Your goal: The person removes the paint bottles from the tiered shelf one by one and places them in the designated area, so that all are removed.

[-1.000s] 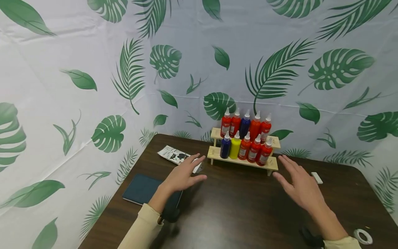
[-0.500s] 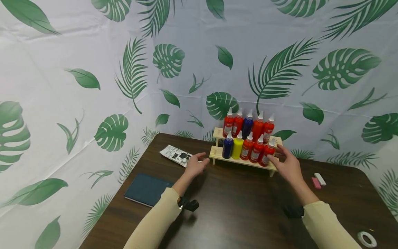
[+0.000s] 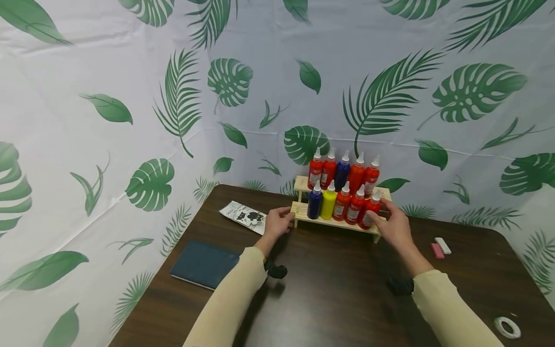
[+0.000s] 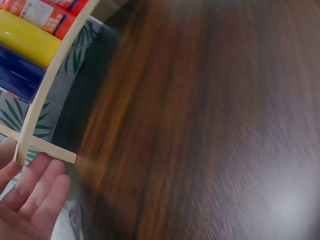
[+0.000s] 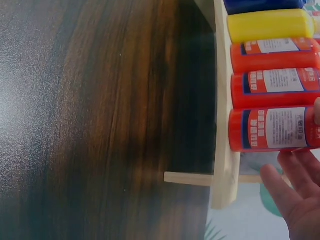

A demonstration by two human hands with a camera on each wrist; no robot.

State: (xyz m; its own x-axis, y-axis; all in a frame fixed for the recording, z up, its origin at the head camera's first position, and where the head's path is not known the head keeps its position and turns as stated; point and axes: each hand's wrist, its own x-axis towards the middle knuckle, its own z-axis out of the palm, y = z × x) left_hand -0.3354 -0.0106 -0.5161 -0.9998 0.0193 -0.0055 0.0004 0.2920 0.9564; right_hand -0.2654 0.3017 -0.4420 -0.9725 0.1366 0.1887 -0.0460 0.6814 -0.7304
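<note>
A two-step wooden rack (image 3: 299, 207) stands at the back of the table, carrying two rows of paint bottles with white pointed caps. My left hand (image 3: 277, 223) holds the left end of the lower step; in the left wrist view its fingers (image 4: 47, 192) lie under the board's end. At the other end, my right hand (image 3: 397, 227) grips the last red paint bottle (image 5: 272, 129) of the front row, thumb across its front. Beside that bottle are more red ones, a yellow bottle (image 3: 328, 205) and a dark blue bottle (image 3: 314, 205).
A dark blue notebook (image 3: 201, 265) and a printed black-and-white packet (image 3: 244, 216) lie on the left. To the right are a pink block (image 3: 437, 250), a white block (image 3: 443, 245) and a white ring (image 3: 507, 327). A leaf-patterned cloth (image 3: 260, 96) hangs behind the table.
Both hands have moved in from open poses beside the rack. The left now holds the lower step's end, the right the end red paint bottle. The pink block has come into view.
</note>
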